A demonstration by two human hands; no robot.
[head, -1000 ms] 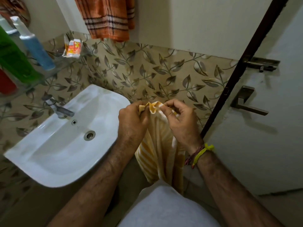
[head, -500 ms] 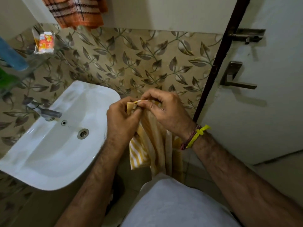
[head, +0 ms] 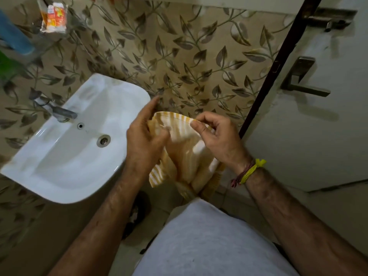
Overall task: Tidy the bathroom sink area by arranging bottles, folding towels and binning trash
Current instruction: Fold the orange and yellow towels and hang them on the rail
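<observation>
Right hand (head: 216, 140) grip pinching striped towel (head: 185, 154) edge, left hand (head: 144, 136) fingers spread

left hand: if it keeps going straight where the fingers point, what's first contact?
Probably the leaf-patterned wall tile. The left hand has its fingers aimed up past the sink's right corner, with nothing visible between; depth is unclear.

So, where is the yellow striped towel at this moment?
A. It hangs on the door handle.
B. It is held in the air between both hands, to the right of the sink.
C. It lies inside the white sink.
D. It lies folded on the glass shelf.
B: the right hand pinches the top edge of the towel and the left hand touches it, beside the sink, not in it.
</observation>
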